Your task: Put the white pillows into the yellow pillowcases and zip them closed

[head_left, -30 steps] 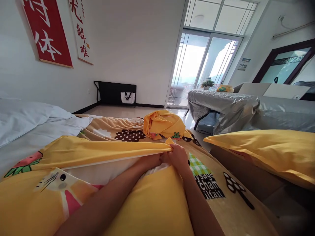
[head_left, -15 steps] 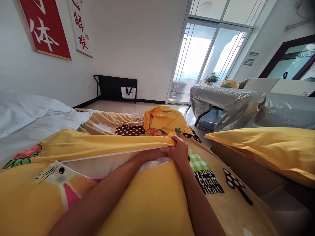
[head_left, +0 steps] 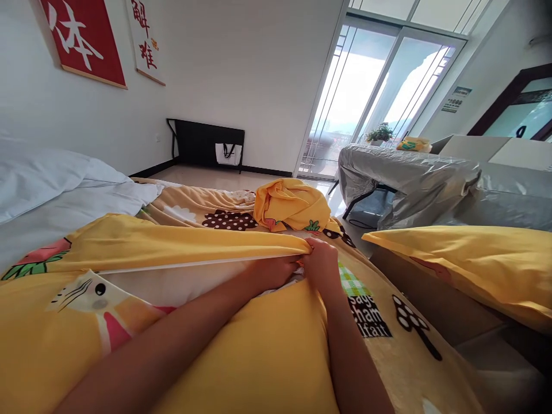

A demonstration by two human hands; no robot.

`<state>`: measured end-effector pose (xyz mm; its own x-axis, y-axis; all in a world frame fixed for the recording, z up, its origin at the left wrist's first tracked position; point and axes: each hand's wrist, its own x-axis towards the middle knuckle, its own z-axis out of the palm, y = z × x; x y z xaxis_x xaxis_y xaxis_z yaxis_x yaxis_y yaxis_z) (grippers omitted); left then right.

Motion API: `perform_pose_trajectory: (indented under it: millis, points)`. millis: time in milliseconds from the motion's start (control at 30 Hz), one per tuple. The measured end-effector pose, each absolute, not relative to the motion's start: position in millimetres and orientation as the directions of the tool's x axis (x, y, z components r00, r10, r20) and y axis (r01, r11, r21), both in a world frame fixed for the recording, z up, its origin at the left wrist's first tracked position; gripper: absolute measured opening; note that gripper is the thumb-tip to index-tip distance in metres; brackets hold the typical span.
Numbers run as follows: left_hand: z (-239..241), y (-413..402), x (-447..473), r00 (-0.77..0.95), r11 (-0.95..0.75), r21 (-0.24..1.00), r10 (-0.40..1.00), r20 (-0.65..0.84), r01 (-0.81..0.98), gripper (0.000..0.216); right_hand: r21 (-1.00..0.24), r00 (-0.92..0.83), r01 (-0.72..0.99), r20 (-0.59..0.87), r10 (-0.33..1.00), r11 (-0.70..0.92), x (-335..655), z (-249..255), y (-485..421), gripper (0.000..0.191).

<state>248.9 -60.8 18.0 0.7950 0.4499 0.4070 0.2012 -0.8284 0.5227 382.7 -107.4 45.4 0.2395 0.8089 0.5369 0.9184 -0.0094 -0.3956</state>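
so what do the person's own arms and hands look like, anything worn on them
Slim, bare left forearm and right forearm, without visible sleeves, watch or bracelet. Ungloved left hand and right hand, both partly hidden, so rings can't be ruled out.

On the far left wall, a red hanging scroll (head_left: 88, 46) shows the large white character "体", with a further character cut off above it. Just right of it, a white hanging scroll (head_left: 146, 46) bears "解" and "难" in red, one above the other. At near right, a black patch (head_left: 371, 317) on the printed blanket (head_left: 399, 374) reads "sage", "ham" and "lfait" in white, the left ends hidden. The far-right wall sign (head_left: 456, 99) is too small to read.
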Motion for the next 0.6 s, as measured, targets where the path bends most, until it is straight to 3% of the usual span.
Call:
perform_pose_trajectory:
  millis: [133,400,600]
  points:
    - [16,-61,250,0.796,-0.848,0.479,0.445,0.409,0.228,0.033,-0.467,0.265,0.883,0.583,0.768,0.049,383,43,-106,0.031]
    - [6,-53,253,0.772,-0.832,0.476,0.493,0.4,0.284,0.039,-0.461,0.213,0.88,0.596,0.774,0.113,388,39,-101,0.019]
    - [2,-53,254,0.742,-0.816,0.526,0.503,0.443,0.238,0.038,-0.498,0.288,0.866,0.566,0.773,0.041,384,39,-102,0.031]
